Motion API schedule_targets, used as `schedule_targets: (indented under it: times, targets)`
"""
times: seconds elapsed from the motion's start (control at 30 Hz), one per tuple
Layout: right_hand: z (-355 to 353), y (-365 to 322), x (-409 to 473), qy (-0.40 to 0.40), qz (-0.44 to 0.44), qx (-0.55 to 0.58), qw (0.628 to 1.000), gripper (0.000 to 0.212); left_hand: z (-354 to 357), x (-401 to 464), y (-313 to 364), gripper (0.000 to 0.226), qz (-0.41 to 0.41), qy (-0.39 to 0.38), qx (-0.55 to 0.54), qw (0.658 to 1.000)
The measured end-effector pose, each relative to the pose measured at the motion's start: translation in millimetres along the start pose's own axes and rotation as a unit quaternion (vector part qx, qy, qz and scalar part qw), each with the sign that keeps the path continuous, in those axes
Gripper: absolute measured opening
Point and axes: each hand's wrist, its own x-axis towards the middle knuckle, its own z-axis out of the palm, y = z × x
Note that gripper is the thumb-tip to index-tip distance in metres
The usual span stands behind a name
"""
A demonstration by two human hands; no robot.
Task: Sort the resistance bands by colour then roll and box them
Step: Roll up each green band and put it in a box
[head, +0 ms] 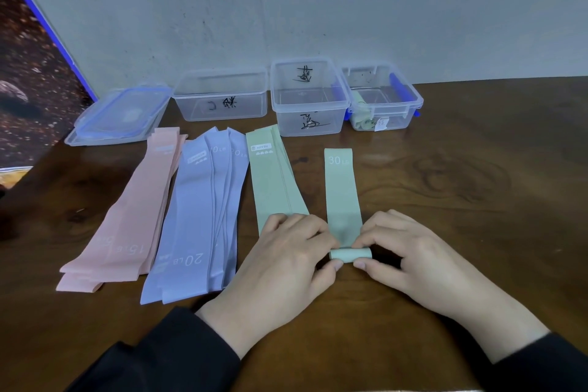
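I see left hand (288, 251) & right hand (402, 251) pinching green band (343, 191)'s near end, rolling it tight for boxing.

left hand (288, 253) and right hand (402, 253) palms down, fingertips pinching either end of green band roll (351, 255), dark sleeves

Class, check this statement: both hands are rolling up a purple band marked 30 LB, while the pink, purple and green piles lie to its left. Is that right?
Not quite. The head view shows the band being rolled by the left hand and right hand is green, not purple. The rest stands.
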Motion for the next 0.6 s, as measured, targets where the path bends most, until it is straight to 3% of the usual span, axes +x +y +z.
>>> schedule_targets:
  times: [0.27, 0.4, 0.6]
  targets:
    - [0.2, 1.5, 0.5, 0.0, 0.019, 0.011, 1.0, 0.033, 0.2, 0.0, 0.2, 0.032, -0.006, 0.005, -0.001, 1.0]
    - [1.0, 1.7, 0.4, -0.004, 0.014, 0.006, 1.0, 0.023, -0.6, -0.9, 0.8, 0.035, -0.008, 0.002, -0.005, 1.0]
    - [1.4, 1.2, -0.5, 0.003, 0.015, 0.003, 1.0, 0.028, 0.7, -0.4, -0.3, 0.03, -0.004, 0.003, -0.001, 1.0]
